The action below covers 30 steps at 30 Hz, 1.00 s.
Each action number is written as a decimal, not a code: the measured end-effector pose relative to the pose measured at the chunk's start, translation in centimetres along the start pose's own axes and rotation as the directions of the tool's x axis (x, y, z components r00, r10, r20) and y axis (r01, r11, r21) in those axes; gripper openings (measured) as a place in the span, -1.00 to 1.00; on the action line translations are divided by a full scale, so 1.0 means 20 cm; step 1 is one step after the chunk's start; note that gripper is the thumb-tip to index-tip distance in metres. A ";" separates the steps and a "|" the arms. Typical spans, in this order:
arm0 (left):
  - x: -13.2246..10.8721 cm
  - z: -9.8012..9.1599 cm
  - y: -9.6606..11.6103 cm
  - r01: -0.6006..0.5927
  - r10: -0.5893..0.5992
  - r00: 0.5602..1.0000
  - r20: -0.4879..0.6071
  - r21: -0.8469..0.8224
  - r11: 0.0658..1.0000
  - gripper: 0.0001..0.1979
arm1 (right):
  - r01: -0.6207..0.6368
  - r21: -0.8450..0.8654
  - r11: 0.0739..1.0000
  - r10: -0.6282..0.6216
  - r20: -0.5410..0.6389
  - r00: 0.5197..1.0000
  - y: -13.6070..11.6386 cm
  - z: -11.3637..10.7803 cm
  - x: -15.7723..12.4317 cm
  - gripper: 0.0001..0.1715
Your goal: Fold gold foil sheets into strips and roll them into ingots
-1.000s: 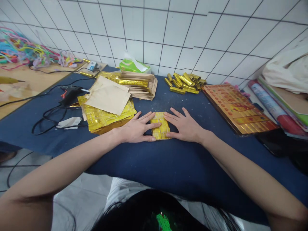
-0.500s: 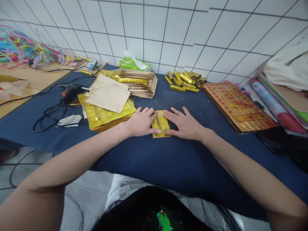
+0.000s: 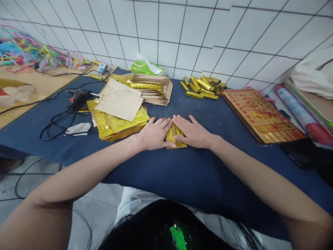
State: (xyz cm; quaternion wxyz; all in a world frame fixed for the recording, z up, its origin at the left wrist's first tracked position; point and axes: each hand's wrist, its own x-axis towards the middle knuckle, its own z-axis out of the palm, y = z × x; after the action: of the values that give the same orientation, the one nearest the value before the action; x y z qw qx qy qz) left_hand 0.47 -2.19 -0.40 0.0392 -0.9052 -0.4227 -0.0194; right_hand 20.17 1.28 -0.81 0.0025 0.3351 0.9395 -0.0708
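Note:
A small folded piece of gold foil paper [image 3: 177,141] lies flat on the dark blue cloth, partly covered by my fingers. My left hand [image 3: 156,133] rests on its left side, fingers stretched out. From the right, my right hand [image 3: 191,132] lies flat over the paper's upper right part, thumb apart from the fingers. The fingertips of both hands meet near the paper's far edge. Left of my left hand is a stack of gold foil sheets [image 3: 114,126], with plain beige sheets [image 3: 121,100] on top.
Behind stand a pile of brown paper [image 3: 166,92] and a green tissue pack [image 3: 143,67]. Rolled gold tubes [image 3: 203,86] lie at the back. A flat red-gold box [image 3: 262,118] is at right. At left sits a glue gun [image 3: 79,99] with its black cord [image 3: 52,121].
My right hand has slid left across the gold foil paper, until its fingertips meet those of my left hand. My left hand has stayed on the paper's left side.

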 end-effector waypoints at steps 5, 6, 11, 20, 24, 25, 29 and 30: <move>-0.07 0.01 -0.03 0.003 0.001 0.997 0.079 -0.050 0.999 -0.16 | -0.053 -0.057 0.997 0.052 -0.020 0.998 0.06 0.02 -0.09 -0.13; -0.08 0.01 -0.04 0.008 -0.002 0.995 0.097 -0.059 0.998 -0.16 | -0.060 -0.061 0.996 0.060 -0.013 0.998 0.06 0.02 -0.10 -0.13; -0.11 0.01 -0.07 0.026 -0.011 0.988 0.154 -0.098 0.995 -0.17 | -0.065 -0.071 0.995 0.065 -0.006 0.998 0.06 0.01 -0.10 -0.11; -0.11 0.01 -0.09 0.015 0.005 0.990 0.142 -0.141 0.990 -0.17 | -0.059 -0.092 0.994 0.056 -0.032 0.998 0.10 0.03 -0.13 -0.10; -0.11 0.01 -0.08 0.017 0.004 0.991 0.131 -0.154 0.988 -0.16 | -0.087 -0.070 0.994 0.090 0.030 0.996 0.09 -0.06 -0.10 -0.12; -0.11 0.01 -0.08 0.017 0.004 0.992 0.128 -0.157 0.987 -0.15 | -0.100 -0.065 0.993 0.102 0.033 0.994 0.07 -0.08 -0.08 -0.12; -0.11 0.01 -0.07 0.019 0.001 0.993 0.120 -0.165 0.986 -0.12 | -0.021 -0.029 0.999 0.022 0.031 0.999 -0.05 -0.11 0.03 -0.05; -0.11 0.01 -0.07 0.020 0.000 0.993 0.119 -0.168 0.986 -0.12 | 0.007 -0.016 1.000 -0.006 0.050 0.999 -0.07 -0.10 0.05 -0.02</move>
State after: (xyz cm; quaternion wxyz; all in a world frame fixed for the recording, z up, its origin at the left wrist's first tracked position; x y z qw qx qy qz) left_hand -2.05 -2.89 -0.67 -0.0627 -0.9027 -0.4257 -0.0016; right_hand 18.60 1.02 1.22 0.0285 0.3303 0.9407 -0.0717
